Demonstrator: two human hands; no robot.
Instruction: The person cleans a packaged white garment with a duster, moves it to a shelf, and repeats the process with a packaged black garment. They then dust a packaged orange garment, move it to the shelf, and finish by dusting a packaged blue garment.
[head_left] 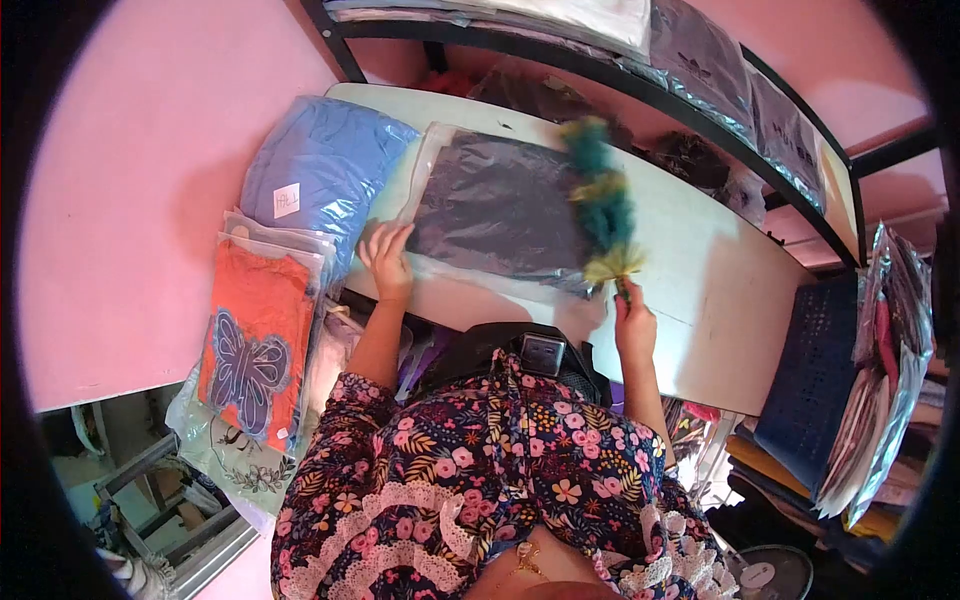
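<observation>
Presses left hand (pixel 388 258), fingers spread, on near-left corner of bagged garment (pixel 490 205), flat on table (pixel 700 285). Grips duster (pixel 605 210) in closed right hand (pixel 634 325); feathers run lengthwise along bag's right edge (blurred).

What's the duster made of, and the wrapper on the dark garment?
The duster looks like fluffy teal and yellow feathers or synthetic fibres; blur leaves it open. The wrapper seems clear glossy plastic film: it glints and wrinkles.
</observation>
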